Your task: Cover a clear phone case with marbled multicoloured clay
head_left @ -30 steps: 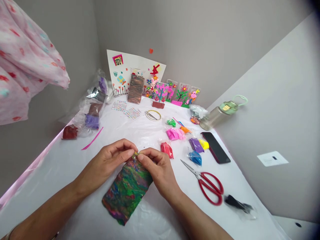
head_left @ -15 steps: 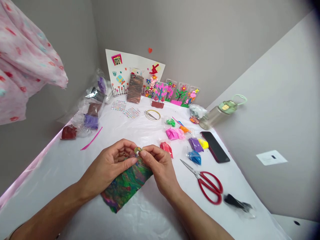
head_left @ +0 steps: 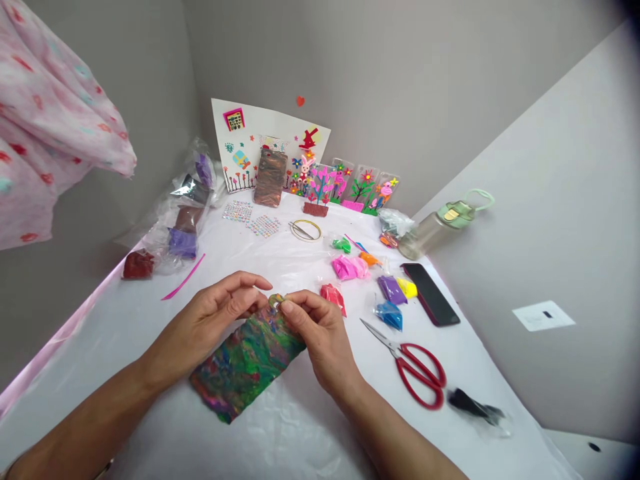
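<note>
A phone case point(head_left: 250, 363) coated in marbled clay, mostly green with blue, red and purple streaks, slants between my hands above the white-covered table. My right hand point(head_left: 323, 333) pinches its far end, thumb on the front beside a small rounded cutout and fingers behind. Along the upper left edge, my left hand point(head_left: 213, 317) is bent inward, thumb and fingertips close together at the edge near the cutout. Its index finger is raised off the case. Part of the far edge is hidden behind the fingers.
Red-handled scissors point(head_left: 420, 373) lie to the right, near a black phone point(head_left: 431, 293). Bagged clay, such as a pink packet point(head_left: 350, 268), sits beyond my right hand. Decorated cases, including a brown one point(head_left: 271, 179), lean at the back beside a bottle point(head_left: 435, 230).
My left thumb has lifted off the front of the case and drawn back to the edge, uncovering more of the surface. The right hand keeps its place.
</note>
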{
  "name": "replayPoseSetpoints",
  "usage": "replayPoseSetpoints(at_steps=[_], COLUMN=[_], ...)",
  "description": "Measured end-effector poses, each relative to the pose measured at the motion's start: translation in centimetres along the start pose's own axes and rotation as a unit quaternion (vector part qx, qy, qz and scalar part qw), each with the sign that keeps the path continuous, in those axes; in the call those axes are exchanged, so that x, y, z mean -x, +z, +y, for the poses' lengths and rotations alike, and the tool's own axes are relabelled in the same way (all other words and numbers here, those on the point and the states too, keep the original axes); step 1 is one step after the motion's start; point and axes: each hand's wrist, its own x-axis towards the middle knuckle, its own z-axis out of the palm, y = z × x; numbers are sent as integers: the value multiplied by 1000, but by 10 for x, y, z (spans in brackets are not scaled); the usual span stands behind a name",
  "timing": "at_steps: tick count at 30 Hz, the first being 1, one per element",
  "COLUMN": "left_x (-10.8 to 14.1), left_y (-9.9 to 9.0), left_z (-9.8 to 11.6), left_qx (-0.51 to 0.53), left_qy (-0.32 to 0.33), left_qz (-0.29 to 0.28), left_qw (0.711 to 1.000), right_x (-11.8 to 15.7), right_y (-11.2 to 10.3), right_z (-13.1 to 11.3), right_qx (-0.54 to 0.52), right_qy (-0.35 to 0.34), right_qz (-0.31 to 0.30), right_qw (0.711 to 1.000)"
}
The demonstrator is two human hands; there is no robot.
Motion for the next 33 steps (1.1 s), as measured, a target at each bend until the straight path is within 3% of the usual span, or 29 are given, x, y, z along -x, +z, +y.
replayPoseSetpoints(at_steps=[6, 14, 23, 33], left_x=[-2, 3, 0, 0], left_y=[6, 15, 20, 21], left_z=[-12, -9, -12, -16], left_qx=[39, -34, -89, -130], left_qy=[22, 83, 145, 175], left_qz=[-17, 104, 101, 114], left_qw=[999, 991, 980, 969], right_x=[-1, 0, -1, 1], right_y=[1, 2, -3, 2], right_z=[1, 3, 2, 4], right_qx=[-13, -26, -34, -9], right_qy=[-6, 5, 7, -33], right_qz=[-4, -1, -39, -4], right_qw=[1000, 1000, 999, 999])
